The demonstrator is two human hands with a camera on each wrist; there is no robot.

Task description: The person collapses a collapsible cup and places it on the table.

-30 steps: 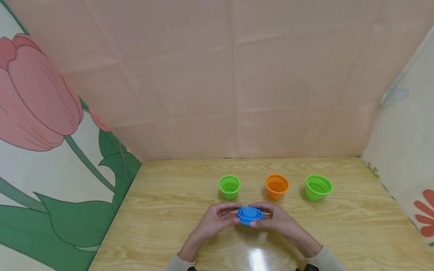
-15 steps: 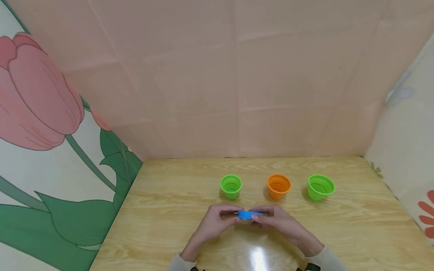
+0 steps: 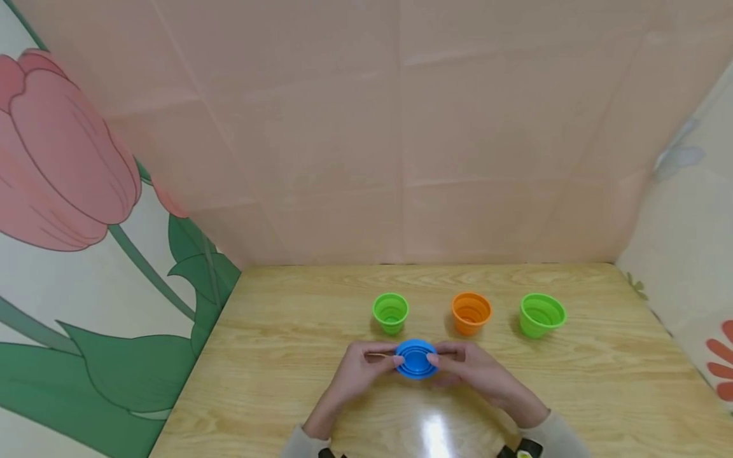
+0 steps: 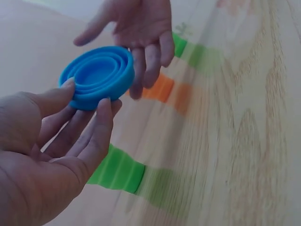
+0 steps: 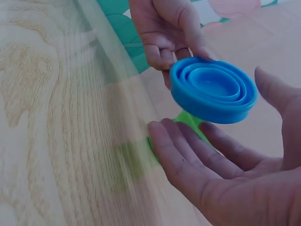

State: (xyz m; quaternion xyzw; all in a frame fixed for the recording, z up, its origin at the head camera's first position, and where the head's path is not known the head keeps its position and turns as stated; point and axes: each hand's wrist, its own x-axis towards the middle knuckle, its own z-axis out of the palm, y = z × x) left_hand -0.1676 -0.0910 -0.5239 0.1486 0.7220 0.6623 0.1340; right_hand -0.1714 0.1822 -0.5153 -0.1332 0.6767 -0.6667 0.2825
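Note:
A blue collapsible cup (image 3: 415,360), squashed flat into concentric rings, is held above the table with its hollow side tilted toward the head camera. My left hand (image 3: 357,375) pinches its left edge, thumb on the upper rim and fingertips beneath, as the left wrist view also shows with the cup (image 4: 97,73). On the other side is my right hand (image 3: 475,372). In the right wrist view the right hand's fingers (image 5: 235,174) are spread under and beside the cup (image 5: 214,89), with a gap between thumb and rim.
Behind the hands, a small green cup (image 3: 390,315), an orange cup (image 3: 471,315) and a larger green cup (image 3: 541,316) stand expanded in a row on the wooden table (image 3: 298,318). A pink sheet (image 3: 343,159) hangs at the back; a flower-print panel (image 3: 74,191) borders the left.
The blue cup has been turned over from rings-up through edge-on to its hollow face showing. My right hand has loosened from its rim. The cups behind stay in place.

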